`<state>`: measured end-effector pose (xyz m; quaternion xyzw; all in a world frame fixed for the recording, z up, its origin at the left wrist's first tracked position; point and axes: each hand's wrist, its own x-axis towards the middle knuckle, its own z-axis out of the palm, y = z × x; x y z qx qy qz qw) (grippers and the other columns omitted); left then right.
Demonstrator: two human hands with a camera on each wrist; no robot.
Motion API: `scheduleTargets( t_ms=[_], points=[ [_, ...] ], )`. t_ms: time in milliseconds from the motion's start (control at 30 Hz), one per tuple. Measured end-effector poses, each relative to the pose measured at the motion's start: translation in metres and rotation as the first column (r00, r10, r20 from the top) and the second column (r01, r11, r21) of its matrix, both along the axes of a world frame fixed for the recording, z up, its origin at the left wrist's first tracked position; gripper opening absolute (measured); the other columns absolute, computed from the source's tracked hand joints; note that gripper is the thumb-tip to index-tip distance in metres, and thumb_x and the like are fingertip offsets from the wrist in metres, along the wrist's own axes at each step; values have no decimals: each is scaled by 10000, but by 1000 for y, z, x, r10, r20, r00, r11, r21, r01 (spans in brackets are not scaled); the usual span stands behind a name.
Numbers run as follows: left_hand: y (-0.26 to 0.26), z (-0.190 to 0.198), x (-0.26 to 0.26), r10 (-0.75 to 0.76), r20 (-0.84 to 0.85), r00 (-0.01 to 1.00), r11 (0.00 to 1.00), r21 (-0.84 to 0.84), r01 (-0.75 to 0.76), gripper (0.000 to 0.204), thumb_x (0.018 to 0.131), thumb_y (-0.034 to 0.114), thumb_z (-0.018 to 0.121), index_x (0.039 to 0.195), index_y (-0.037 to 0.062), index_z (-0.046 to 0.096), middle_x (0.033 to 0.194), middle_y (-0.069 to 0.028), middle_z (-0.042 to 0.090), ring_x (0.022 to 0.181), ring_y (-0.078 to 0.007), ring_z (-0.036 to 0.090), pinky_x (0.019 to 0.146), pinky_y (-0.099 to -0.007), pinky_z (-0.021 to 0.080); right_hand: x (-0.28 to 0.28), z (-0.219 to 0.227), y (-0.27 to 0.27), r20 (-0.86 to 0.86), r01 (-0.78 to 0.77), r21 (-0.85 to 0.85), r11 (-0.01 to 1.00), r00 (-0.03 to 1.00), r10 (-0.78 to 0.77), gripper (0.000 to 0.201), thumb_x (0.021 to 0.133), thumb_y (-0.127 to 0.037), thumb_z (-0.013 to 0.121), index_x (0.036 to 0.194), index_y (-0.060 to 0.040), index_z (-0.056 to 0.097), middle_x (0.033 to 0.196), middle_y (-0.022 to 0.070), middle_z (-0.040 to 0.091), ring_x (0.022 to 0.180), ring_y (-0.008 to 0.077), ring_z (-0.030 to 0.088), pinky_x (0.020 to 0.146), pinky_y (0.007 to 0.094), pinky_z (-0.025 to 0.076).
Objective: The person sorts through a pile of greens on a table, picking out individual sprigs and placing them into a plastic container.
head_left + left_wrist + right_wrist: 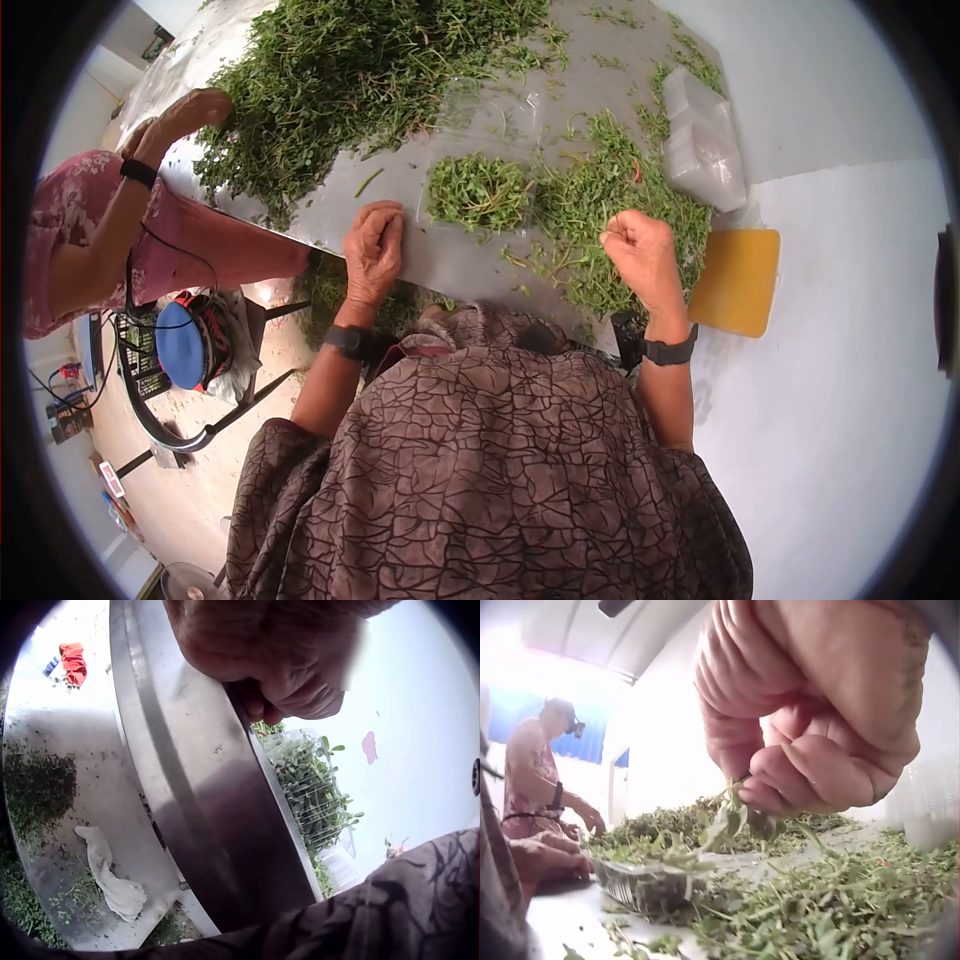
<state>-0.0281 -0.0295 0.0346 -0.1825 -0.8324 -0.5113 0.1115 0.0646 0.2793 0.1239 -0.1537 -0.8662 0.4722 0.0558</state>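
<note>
A clear plastic container (480, 192) full of green sprigs stands near the table's front edge, its clear lid (488, 108) folded back behind it. My right hand (645, 255) is above the loose sprigs (590, 190) right of the container; in the right wrist view the hand (817, 712) pinches a few leafy sprigs (735, 821) between thumb and fingers. Left of the container, my left hand (373, 255) rests at the table edge, fingers loosely curled. The left wrist view shows this hand (277, 667) over the metal edge, without any held thing visible.
A big heap of greens (330, 80) covers the back left. Stacked clear containers (703, 140) stand at the right, near a yellow board (738, 283). Another person (90, 230) is at the left, a hand by the heap. A blue round object (182, 340) is by a chair below.
</note>
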Motion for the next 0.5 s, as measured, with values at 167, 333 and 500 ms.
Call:
scheduleTargets(
  t_ms=[167,333,500],
  points=[
    [0,2,0,-8,38,999,1000,24,7,85,873,21,550,890,-4,630,972,-130,641,871,-243,622,778,-313,488,-32,44,-36,-45,-121,-217,969,992,114,120,803,27,592,709,6,520,606,-64,449,557,14,375,482,208,301],
    [0,2,1,-13,55,998,998,58,10,80,872,26,553,885,-5,626,959,-130,642,865,-247,623,773,-312,490,-59,51,-68,-203,-176,4,984,964,173,183,785,4,627,967,8,636,717,43,591,582,90,555,539,249,452],
    [0,2,2,-2,45,999,999,49,0,77,871,31,558,887,-5,625,962,-122,643,870,-248,622,780,-314,488,-51,51,-56,-163,-180,48,983,969,185,281,776,-14,655,1057,-14,643,889,83,645,624,121,603,571,269,487]
  ],
)
